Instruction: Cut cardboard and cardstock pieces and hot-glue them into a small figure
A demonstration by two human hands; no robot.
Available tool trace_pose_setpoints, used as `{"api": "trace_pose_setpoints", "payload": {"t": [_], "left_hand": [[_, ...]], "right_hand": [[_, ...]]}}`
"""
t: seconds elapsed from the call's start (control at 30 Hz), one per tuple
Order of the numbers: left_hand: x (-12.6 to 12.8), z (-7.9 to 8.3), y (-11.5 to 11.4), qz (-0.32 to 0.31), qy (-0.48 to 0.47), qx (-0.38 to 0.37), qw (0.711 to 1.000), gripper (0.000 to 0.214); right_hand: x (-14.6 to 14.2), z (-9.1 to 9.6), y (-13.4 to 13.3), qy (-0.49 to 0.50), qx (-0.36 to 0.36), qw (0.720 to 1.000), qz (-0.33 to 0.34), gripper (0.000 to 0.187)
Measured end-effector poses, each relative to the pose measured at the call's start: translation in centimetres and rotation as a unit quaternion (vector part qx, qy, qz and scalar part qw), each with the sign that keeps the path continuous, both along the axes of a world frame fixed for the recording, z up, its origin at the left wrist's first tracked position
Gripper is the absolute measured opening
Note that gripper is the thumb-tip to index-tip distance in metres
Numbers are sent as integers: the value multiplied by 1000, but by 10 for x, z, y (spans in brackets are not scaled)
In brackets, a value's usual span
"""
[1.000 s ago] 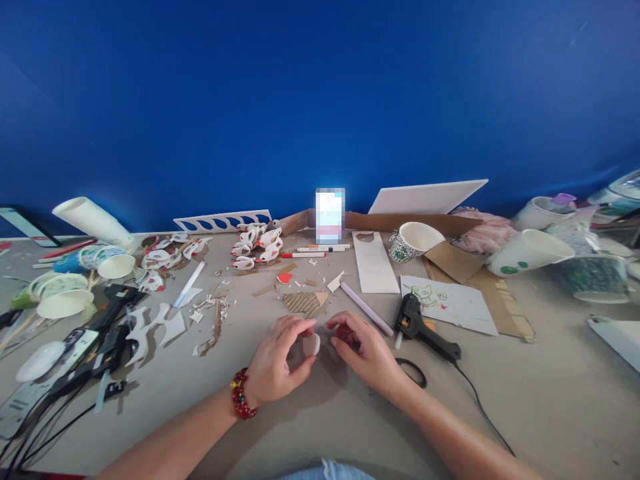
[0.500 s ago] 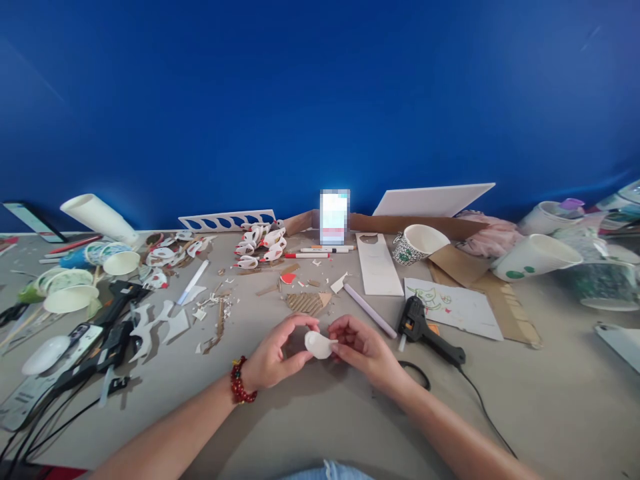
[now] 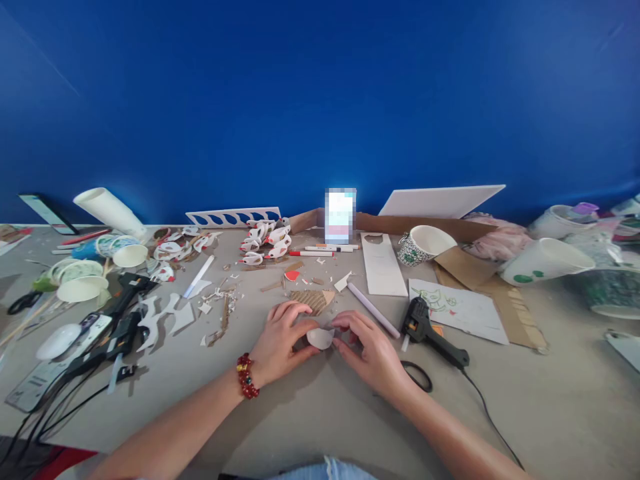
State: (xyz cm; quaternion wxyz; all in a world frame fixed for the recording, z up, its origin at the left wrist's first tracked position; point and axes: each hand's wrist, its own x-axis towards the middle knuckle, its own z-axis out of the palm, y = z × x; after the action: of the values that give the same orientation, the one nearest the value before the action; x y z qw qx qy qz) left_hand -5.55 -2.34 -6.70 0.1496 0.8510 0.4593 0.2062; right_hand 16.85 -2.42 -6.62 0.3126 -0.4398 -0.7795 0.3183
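Observation:
Between my two hands, low over the grey table, is a small white rounded cutout (image 3: 320, 339), tapering toward the right. My left hand (image 3: 283, 337), with a red bead bracelet at the wrist, grips its left side between thumb and fingers. Thumb and fingertips of my right hand (image 3: 367, 347) pinch its narrow right end. Just beyond the hands lies a piece of corrugated cardboard (image 3: 310, 299), with a red paper piece (image 3: 292, 275) behind it. To the right rest a pale purple stick (image 3: 373, 310) and a black glue gun (image 3: 433, 333).
Several white bird-like pieces with red marks (image 3: 265, 240) cluster at the back. White scraps (image 3: 167, 321) and power strips (image 3: 80, 363) lie left. A patterned paper cup (image 3: 425, 245), a drawing sheet (image 3: 457, 310), a white board (image 3: 384, 267) and black scissor handles (image 3: 417, 377) are right.
The white cutout has tilted and come slightly lower and nearer the table edge of the cardboard. My left fingers have spread over its left side. The view has shifted slightly left.

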Motion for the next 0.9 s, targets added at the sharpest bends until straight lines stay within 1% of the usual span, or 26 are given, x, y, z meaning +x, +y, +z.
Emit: {"api": "trace_pose_setpoints", "payload": {"t": [0.1, 0.17, 0.23, 0.33, 0.37, 0.43, 0.53, 0.63, 0.7, 0.77, 0.9], "left_hand": [[0, 1, 0, 8, 18, 4, 1000, 39], [-3, 6, 1, 6, 20, 4, 1000, 42], [-11, 13, 5, 4, 21, 6, 1000, 37], [-27, 23, 13, 8, 18, 10, 1000, 12], [-32, 25, 16, 15, 14, 12, 1000, 7], [-39, 28, 21, 26, 8, 15, 1000, 12], [-43, 26, 24, 9, 20, -9, 1000, 12], [-42, 22, 24, -40, 57, -72, 995, 5], [-41, 19, 23, -58, 75, -113, 989, 6], [-40, 17, 22, -57, 79, -133, 986, 7], [-40, 15, 23, -44, 65, -146, 986, 7]], "right_hand": [[-1, -2, 0, -23, 32, 999, 16, 23], [-2, -4, 0, -37, 44, 998, 20, 24], [-3, -5, 0, -52, 56, 997, 23, 25], [-3, -5, 0, -74, 63, 995, 34, 29], [-3, -5, 0, -80, 64, 994, 39, 31], [-3, -7, -1, -90, 68, 993, 47, 34], [-3, -11, 0, -103, 74, 990, 55, 35], [-3, -13, 1, -118, 81, 988, 58, 34], [-3, -13, 1, -125, 85, 987, 56, 32], [-4, -13, 1, -128, 84, 987, 55, 30], [-4, -13, 1, -126, 79, 987, 53, 29]]}}
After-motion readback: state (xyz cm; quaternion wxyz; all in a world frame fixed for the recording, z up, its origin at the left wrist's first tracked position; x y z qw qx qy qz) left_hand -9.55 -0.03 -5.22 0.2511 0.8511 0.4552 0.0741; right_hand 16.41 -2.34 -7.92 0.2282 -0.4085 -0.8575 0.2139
